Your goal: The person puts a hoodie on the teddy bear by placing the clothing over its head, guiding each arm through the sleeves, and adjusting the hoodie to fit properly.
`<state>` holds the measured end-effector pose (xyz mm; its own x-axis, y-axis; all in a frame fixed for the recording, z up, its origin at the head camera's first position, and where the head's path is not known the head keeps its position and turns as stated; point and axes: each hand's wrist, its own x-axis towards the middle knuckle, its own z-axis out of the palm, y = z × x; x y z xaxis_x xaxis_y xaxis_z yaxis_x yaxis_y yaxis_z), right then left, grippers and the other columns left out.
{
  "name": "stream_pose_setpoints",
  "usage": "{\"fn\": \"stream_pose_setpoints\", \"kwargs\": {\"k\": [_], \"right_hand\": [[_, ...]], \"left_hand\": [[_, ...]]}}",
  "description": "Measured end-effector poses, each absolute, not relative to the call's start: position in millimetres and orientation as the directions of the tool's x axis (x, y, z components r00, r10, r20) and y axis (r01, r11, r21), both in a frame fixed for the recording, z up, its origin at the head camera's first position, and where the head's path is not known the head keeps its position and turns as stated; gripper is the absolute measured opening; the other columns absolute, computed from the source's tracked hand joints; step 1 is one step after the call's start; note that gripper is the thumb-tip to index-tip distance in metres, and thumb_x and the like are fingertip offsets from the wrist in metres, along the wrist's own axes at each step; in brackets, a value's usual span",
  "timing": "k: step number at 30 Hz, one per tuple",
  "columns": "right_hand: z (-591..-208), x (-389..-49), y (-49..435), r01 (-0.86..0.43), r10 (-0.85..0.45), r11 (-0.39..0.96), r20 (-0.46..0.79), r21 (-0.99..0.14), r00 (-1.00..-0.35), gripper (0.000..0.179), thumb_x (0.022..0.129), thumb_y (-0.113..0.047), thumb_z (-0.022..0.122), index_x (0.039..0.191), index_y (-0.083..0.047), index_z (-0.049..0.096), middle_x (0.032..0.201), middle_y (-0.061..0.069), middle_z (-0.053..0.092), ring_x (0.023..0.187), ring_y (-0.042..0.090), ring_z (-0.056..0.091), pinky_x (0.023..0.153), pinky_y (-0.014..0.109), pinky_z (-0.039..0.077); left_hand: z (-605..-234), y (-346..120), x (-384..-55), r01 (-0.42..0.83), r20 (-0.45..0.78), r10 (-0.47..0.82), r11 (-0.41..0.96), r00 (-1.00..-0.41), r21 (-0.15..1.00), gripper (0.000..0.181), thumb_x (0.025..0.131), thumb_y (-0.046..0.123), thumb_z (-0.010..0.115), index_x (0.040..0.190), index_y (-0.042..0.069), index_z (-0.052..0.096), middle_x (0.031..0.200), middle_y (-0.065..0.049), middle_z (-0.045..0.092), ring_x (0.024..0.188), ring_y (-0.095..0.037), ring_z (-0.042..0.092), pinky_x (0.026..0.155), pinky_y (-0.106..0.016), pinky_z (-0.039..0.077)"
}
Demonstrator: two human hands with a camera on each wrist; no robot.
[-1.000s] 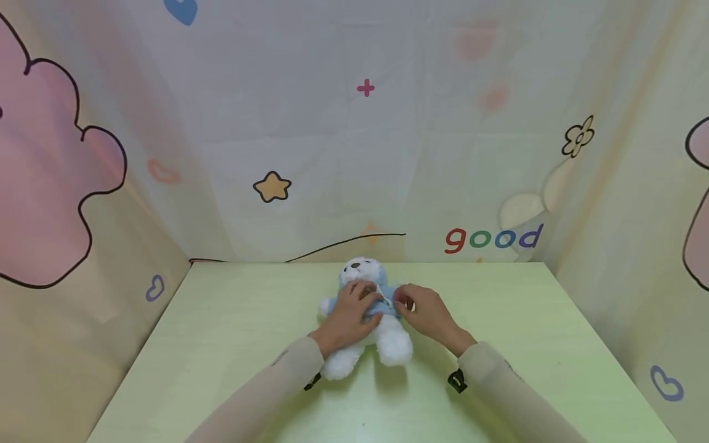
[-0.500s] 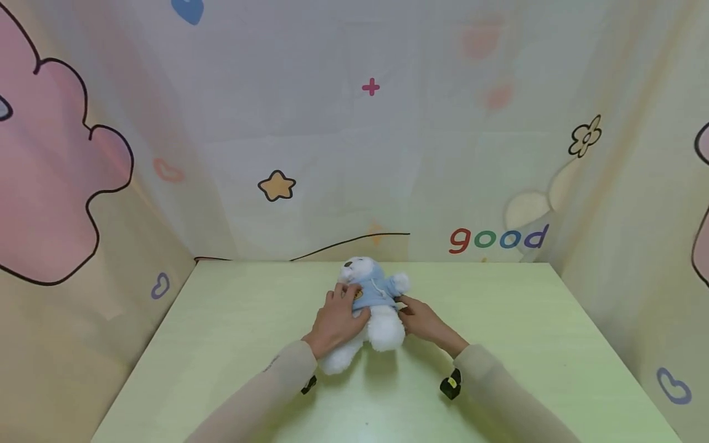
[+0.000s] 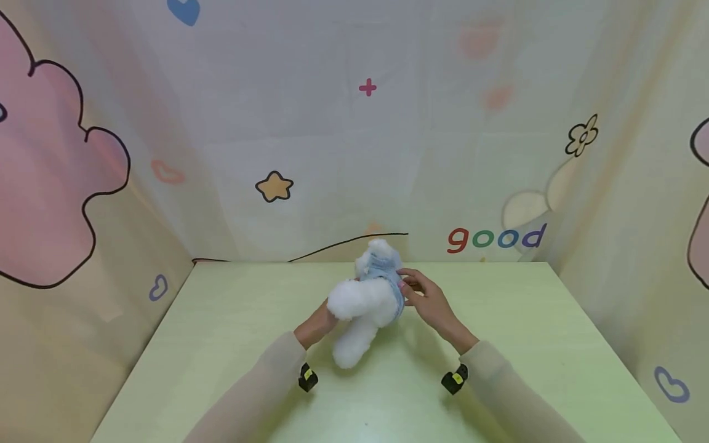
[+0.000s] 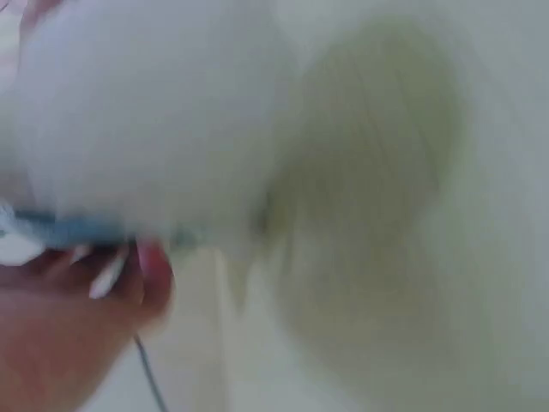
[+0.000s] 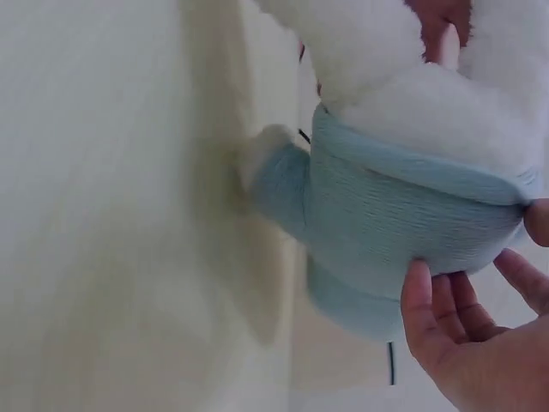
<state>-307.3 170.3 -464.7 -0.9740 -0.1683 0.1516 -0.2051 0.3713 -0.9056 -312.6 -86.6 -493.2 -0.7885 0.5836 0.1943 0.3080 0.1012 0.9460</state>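
A white plush bear (image 3: pixel 362 298) in a blue top is tipped over in front of me, its legs pointing toward me and to the left. Its face is turned away from the head view. My left hand (image 3: pixel 318 323) holds it from the left, with the fingers mostly hidden behind the white legs. On the other side my right hand (image 3: pixel 434 307) has thumb and fingers on the blue top (image 5: pixel 395 206), pinching the cloth near its hem in the right wrist view. The left wrist view is blurred, with white plush (image 4: pixel 154 112) filling its upper left.
The pale green table (image 3: pixel 232 320) meets a printed cloth backdrop (image 3: pixel 310 123) just behind the bear. More printed cloth hangs at both sides. A black wrist device (image 3: pixel 308 377) sits under the left sleeve, another device (image 3: pixel 455 379) under the right.
The bear has turned from lying face up to showing its underside and legs. My left hand has gone from its front to behind the legs; my right hand has moved up along the top.
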Motion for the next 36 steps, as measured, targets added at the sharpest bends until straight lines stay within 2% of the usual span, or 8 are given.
{"fn": "stream_pose_setpoints", "kwargs": {"k": [3,7,11,14,20,24,31,36], "right_hand": [[-454.9,-307.8,172.3,-0.296,-0.163,0.447,0.249,-0.844,-0.955,0.033,0.1,-0.028,0.057,0.13,-0.013,0.061,0.124,0.012,0.064,0.112,0.027,0.061,0.087,0.037,0.056],[-446.8,-308.7,175.1,-0.361,-0.209,0.506,0.294,-0.783,-0.933,0.026,0.1,-0.022,0.057,0.122,-0.013,0.067,0.123,0.009,0.067,0.109,0.027,0.062,0.092,0.044,0.052],[-448.3,-310.4,177.0,-0.4,-0.291,0.515,0.284,-0.758,-0.913,0.021,0.099,-0.021,0.059,0.117,-0.016,0.07,0.121,0.005,0.068,0.111,0.025,0.063,0.091,0.042,0.053],[-451.6,-310.5,174.0,-0.48,-0.378,0.517,0.314,-0.709,-0.871,0.02,0.097,-0.021,0.062,0.115,-0.016,0.07,0.12,0.004,0.069,0.114,0.025,0.063,0.09,0.042,0.053],[-455.8,-307.7,161.6,-0.603,-0.49,0.539,0.363,-0.589,-0.793,0.024,0.094,-0.024,0.067,0.115,-0.014,0.07,0.12,0.003,0.069,0.12,0.028,0.06,0.101,0.048,0.046],[-458.8,-306.1,157.8,-0.641,-0.523,0.541,0.379,-0.544,-0.763,0.023,0.094,-0.023,0.067,0.114,-0.013,0.071,0.125,0.005,0.067,0.124,0.028,0.058,0.104,0.049,0.044],[-462.8,-295.4,160.7,-0.675,-0.462,0.594,0.501,-0.438,-0.732,0.009,0.089,-0.021,0.071,0.094,-0.017,0.066,0.095,-0.003,0.061,0.088,0.013,0.059,0.075,0.031,0.052],[-462.2,-282.1,167.0,-0.714,-0.57,0.605,0.435,-0.352,-0.697,0.026,0.08,-0.027,0.082,0.095,-0.019,0.063,0.102,-0.005,0.059,0.095,0.012,0.057,0.081,0.033,0.051]], "left_hand": [[-499.1,-85.2,-312.4,0.03,0.119,0.687,-0.14,-0.717,0.99,0.07,0.086,0.075,0.049,0.13,0.021,0.052,0.129,0.005,0.054,0.123,-0.016,0.05,0.109,-0.046,0.039],[-510.2,-79.0,-310.0,-0.146,0.068,0.796,-0.193,-0.602,0.97,0.054,0.092,0.052,0.061,0.134,0.02,0.051,0.131,0.003,0.055,0.128,-0.022,0.05,0.109,-0.049,0.041],[-518.6,-79.9,-307.3,-0.004,-0.052,0.765,0.064,-0.641,0.998,0.062,0.098,0.031,0.059,0.152,0.013,0.033,0.151,-0.006,0.041,0.14,-0.026,0.039,0.108,-0.039,0.042],[-516.5,-85.0,-308.1,0.101,-0.14,0.673,0.307,-0.726,0.946,0.055,0.099,0.023,0.05,0.15,0.009,0.037,0.15,-0.011,0.044,0.131,-0.027,0.049,0.094,-0.033,0.048],[-495.2,-102.3,-302.4,0.213,-0.156,0.563,0.534,-0.812,0.818,0.033,0.099,0.02,0.048,0.124,0.005,0.064,0.118,-0.01,0.067,0.085,-0.019,0.068,0.068,-0.031,0.054],[-482.7,-106.1,-294.3,0.355,0.058,0.467,0.579,-0.882,0.734,0.016,0.096,0.021,0.058,0.104,0.011,0.069,0.096,-0.001,0.069,0.077,-0.012,0.065,0.067,-0.026,0.051],[-480.0,-94.4,-281.5,0.598,0.292,0.535,0.588,-0.793,0.545,0.026,0.091,0.024,0.07,0.114,0.015,0.06,0.107,0.003,0.061,0.1,-0.013,0.061,0.082,-0.029,0.053],[-485.7,-86.1,-280.4,0.665,0.358,0.561,0.623,-0.747,0.411,0.018,0.09,0.021,0.073,0.101,0.016,0.06,0.1,0.004,0.058,0.091,-0.011,0.06,0.08,-0.027,0.052]]}}
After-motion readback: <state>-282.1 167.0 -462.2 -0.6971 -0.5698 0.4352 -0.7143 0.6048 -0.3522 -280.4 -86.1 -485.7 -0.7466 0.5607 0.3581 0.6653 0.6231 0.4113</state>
